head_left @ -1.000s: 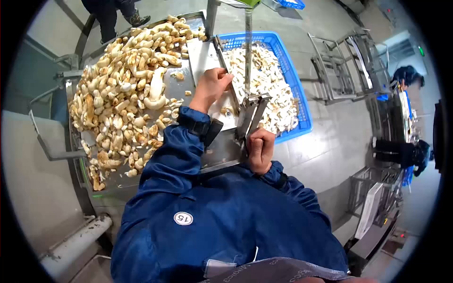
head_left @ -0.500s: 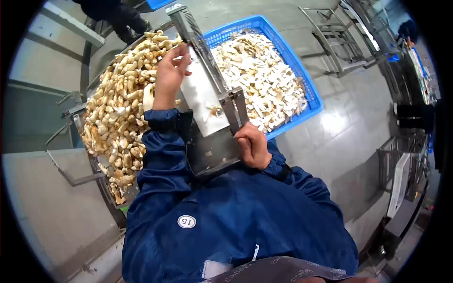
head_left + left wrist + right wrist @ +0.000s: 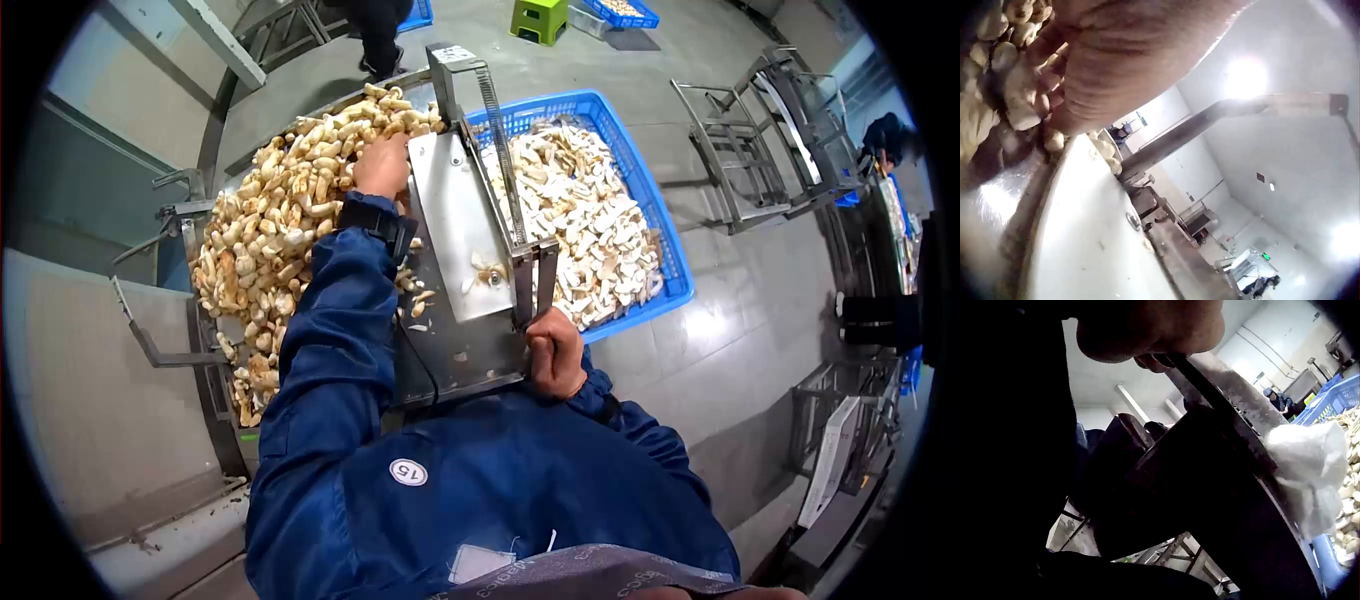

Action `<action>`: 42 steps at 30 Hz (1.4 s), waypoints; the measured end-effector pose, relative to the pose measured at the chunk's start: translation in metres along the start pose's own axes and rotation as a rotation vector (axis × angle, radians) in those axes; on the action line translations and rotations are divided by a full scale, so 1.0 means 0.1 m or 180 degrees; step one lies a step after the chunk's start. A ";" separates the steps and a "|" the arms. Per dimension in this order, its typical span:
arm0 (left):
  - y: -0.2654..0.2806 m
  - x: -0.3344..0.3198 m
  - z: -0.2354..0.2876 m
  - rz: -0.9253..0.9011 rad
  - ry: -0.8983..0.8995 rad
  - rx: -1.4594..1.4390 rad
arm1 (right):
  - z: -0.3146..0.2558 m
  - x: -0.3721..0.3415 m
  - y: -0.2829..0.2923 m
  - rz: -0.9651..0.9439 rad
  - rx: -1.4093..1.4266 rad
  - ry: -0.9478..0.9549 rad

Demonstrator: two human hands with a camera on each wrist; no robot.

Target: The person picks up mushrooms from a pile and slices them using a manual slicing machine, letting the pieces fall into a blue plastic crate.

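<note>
My left hand [image 3: 383, 165] reaches into the heap of whole king oyster mushrooms [image 3: 290, 200], beside the far end of the slicer's white board [image 3: 450, 230]. In the left wrist view its fingers [image 3: 1047, 81] dip among the mushrooms [image 3: 1004, 56], their tips partly hidden; I cannot tell whether they grip one. My right hand [image 3: 557, 353] is curled round the handle end of the slicer's metal blade arm [image 3: 535, 280], which lies low along the board's right edge. Small mushroom scraps [image 3: 488, 272] lie near the bolt at the board's near end.
A blue basket [image 3: 675, 270] of sliced mushrooms [image 3: 580, 220] stands right of the slicer. The slicer's upright post with a spring [image 3: 495, 130] rises at the far end. Metal racks [image 3: 730, 150] stand farther right, a green stool [image 3: 538, 20] at the back. Another person's legs [image 3: 378, 40] show beyond the heap.
My left hand has gone from the slicer's board, fingers spread over it midway, leftward and down into the mushroom heap. The right hand has stayed at the handle. The head view has shifted.
</note>
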State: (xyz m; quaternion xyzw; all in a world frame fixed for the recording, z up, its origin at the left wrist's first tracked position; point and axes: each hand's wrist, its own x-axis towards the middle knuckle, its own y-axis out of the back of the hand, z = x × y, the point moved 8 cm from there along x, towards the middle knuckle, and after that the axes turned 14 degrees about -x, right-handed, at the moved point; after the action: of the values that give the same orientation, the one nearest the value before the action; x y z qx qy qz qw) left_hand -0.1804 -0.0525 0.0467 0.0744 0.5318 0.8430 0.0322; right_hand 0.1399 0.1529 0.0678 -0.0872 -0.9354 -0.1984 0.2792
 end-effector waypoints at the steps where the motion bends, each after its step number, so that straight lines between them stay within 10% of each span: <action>1: 0.02 0.00 -0.01 -0.0005 -0.0009 0.0080 | 0.00 0.00 0.00 -0.0036 -0.0022 -0.0024; 7: 0.26 -0.25 0.08 0.0109 -0.0143 -0.0249 | -0.01 0.02 -0.01 -0.0049 -0.0139 0.0093; 10: 0.41 -0.63 0.46 0.0715 -0.1159 -0.1299 | -0.04 0.03 0.00 0.0036 -0.0086 0.0112; 13: 0.04 -0.94 0.81 -0.0044 -0.1302 -0.2356 | 0.01 -0.02 -0.01 0.0029 -0.0135 0.0063; 28: -0.54 -1.02 0.52 0.0189 -0.0317 -0.3273 | -0.18 0.21 0.02 0.0002 0.0141 -0.0279; 31: -0.63 -1.03 0.54 -0.0066 -0.0262 -0.3569 | -0.47 0.72 0.11 -0.0148 0.0745 -0.1171; 37: -0.45 -1.10 0.62 0.0165 -0.0452 -0.3205 | -0.06 0.02 -0.03 0.0261 0.0177 -0.0060; 42: -0.65 -1.00 0.56 0.0116 -0.0480 -0.3480 | -0.48 0.65 0.07 0.0112 0.0960 -0.1117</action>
State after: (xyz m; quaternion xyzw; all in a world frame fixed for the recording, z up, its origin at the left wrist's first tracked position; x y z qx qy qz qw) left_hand -0.0744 0.0122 0.0030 0.1162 0.0115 0.9891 0.0895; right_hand 0.1114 0.1420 0.1434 -0.0940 -0.9871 -0.0333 0.1255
